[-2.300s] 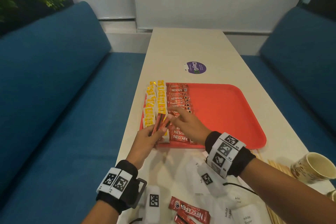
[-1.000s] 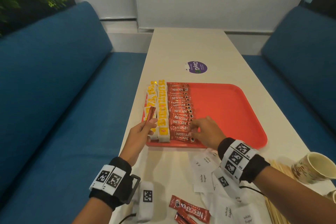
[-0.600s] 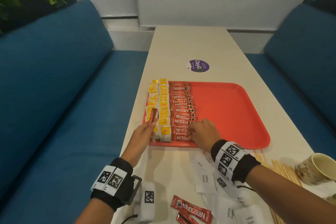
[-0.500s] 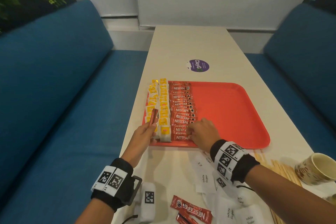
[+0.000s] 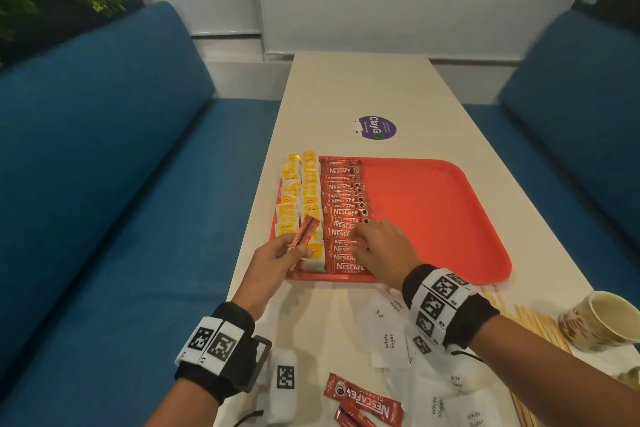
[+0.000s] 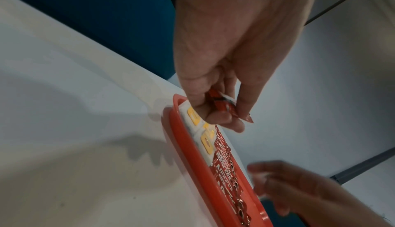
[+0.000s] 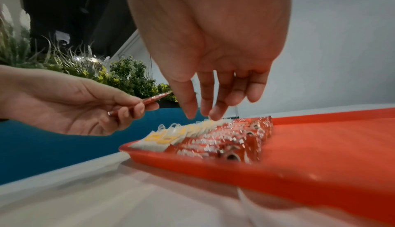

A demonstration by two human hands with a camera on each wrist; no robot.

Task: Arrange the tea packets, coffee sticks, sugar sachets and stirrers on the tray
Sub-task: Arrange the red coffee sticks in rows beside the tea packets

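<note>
A person's left hand pinches a spare coffee stick, its long axis tilted toward the upper right of the head view, just left of the coffee-stick row on the red tray. The right hand, fingers loosely extended and holding nothing, rests on the row's near end, so it seems the nearer hand to seat the stick. Wrappers read "NESCAFE CLASSIC"; sugar sachets at lower centre read "White Sugar"; a table sticker reads "ClayG".
</note>
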